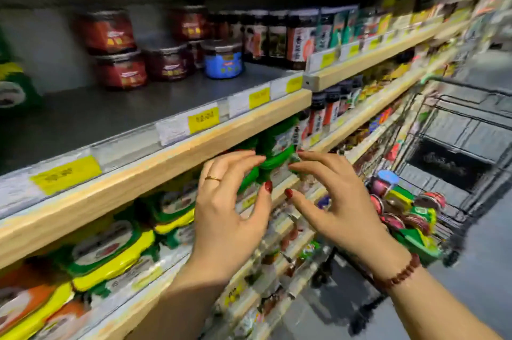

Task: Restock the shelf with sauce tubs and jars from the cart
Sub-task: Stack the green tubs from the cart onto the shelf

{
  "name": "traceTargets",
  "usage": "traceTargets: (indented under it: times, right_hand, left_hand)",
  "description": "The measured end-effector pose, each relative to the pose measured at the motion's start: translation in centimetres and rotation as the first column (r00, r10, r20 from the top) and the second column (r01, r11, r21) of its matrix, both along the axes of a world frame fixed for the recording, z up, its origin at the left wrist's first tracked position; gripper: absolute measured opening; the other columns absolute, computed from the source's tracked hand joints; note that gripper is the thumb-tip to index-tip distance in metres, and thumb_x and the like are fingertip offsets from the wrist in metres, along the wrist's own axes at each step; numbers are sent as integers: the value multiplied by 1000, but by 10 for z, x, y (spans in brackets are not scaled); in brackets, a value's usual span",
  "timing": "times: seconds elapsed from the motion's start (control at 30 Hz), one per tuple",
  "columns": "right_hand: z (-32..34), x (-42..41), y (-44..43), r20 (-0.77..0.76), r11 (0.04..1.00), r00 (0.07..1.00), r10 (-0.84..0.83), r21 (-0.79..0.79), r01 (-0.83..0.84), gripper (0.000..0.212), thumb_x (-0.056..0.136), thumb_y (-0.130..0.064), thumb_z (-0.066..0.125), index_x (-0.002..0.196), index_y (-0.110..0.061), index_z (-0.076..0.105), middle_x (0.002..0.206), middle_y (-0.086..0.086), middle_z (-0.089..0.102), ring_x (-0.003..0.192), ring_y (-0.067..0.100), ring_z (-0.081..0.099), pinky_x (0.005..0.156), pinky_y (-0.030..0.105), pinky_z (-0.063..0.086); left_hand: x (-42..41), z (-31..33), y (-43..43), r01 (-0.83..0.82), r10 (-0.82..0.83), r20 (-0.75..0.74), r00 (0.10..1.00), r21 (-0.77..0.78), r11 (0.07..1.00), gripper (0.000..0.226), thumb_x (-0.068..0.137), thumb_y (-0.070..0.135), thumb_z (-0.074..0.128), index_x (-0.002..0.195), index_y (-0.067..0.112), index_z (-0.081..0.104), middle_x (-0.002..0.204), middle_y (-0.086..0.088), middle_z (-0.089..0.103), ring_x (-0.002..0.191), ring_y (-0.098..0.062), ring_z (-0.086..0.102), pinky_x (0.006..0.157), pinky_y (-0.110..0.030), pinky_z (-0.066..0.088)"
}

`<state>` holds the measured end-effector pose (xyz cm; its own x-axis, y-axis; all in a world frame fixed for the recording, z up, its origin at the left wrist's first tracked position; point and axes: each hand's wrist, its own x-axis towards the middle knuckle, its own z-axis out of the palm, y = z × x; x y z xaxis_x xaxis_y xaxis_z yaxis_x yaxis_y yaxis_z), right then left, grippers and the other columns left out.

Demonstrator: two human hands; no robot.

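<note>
Centre frame, spread-fingered left hand (230,201) and right hand (340,201) merely fingertip-touch a green plastic sauce tub (277,154); nudged unevenly, it could topple.

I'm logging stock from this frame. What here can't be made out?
All head view.
1. Price tags: print smeared by motion blur.
2. Green packs: partly behind the shelf edge and fingers; whether left hand or right hand grips them is unclear.
3. Cart goods: blurred, labels unreadable.

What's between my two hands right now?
The head view shows a green pack between the left hand and the right hand, fingertips at its sides; blur hides any contact.
</note>
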<state>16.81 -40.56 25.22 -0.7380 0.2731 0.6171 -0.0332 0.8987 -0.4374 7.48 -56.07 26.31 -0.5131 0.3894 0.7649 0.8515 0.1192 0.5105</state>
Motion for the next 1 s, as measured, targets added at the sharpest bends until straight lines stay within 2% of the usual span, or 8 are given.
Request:
traceTargets:
  times: [0.2, 0.37, 0.47, 0.53, 0.6, 0.73, 0.87, 1.0]
  right_hand:
    - [-44, 77, 104, 103, 961, 957, -271, -32, 276, 39, 84, -43, 53, 111, -19, 67, 120, -1, 60, 114, 16, 51, 95, 25, 38]
    - [-84, 130, 178, 118, 910, 920, -374, -144, 388, 36, 81, -38, 57, 108, -17, 68, 115, 0, 62, 111, 21, 56, 96, 32, 41]
    - [-103, 150, 209, 135, 881, 899, -416, -182, 436, 30, 81, -33, 63, 106, -18, 67, 109, -2, 63, 107, 18, 56, 96, 19, 37]
    - [-116, 161, 226, 152, 859, 882, -446, -203, 470, 28, 80, -27, 67, 107, -21, 66, 108, -7, 60, 106, 13, 54, 96, 10, 31]
    - [-128, 170, 241, 195, 831, 861, -469, -232, 505, 31, 78, -27, 67, 109, -25, 64, 108, -12, 57, 107, 9, 52, 95, 5, 27]
    - [-154, 177, 274, 307, 780, 818, -487, -269, 565, 33, 79, -35, 63, 109, -21, 64, 108, -4, 59, 104, 15, 53, 94, 7, 27]
    - [-177, 173, 304, 444, 759, 777, -447, -270, 592, 45, 81, -44, 56, 117, -18, 61, 116, -1, 57, 112, 18, 51, 99, 24, 38]
    - [-196, 161, 334, 576, 754, 732, -365, -278, 595, 45, 87, -37, 63, 129, -21, 54, 130, -4, 48, 124, 12, 41, 99, 14, 28]
  left_hand:
    - [25, -35, 122, 169, -162, 95, 982, -79, 982, 33, 78, 26, 51, 108, 17, 65, 111, 4, 59, 109, -7, 50, 100, -16, 34]
    - [48, -73, 203, 242, -220, 169, 961, -122, 963, 35, 76, 26, 52, 106, 12, 65, 109, 9, 51, 106, 0, 43, 97, 1, 20]
    - [57, -97, 240, 281, -250, 188, 950, -156, 947, 34, 76, 24, 52, 104, 12, 65, 108, 7, 53, 105, 1, 43, 100, -4, 24]
    - [62, -112, 263, 313, -261, 247, 933, -201, 928, 33, 76, 24, 53, 105, 13, 65, 109, 5, 58, 106, -7, 50, 99, -12, 32]
    - [66, -126, 284, 334, -258, 296, 920, -246, 910, 33, 75, 25, 54, 105, 15, 66, 108, 2, 61, 105, -13, 54, 96, -17, 36]
    - [68, -151, 330, 390, -266, 355, 896, -345, 854, 34, 75, 21, 57, 107, 20, 65, 108, 9, 57, 104, -9, 49, 89, -11, 31]
    - [62, -184, 378, 449, -284, 405, 869, -405, 797, 30, 77, 14, 62, 108, 18, 64, 109, 4, 58, 105, -11, 47, 90, -20, 35]
    - [50, -217, 426, 568, -324, 506, 799, -460, 682, 33, 81, 14, 64, 113, 19, 61, 117, 3, 55, 111, -13, 47, 96, -28, 38]
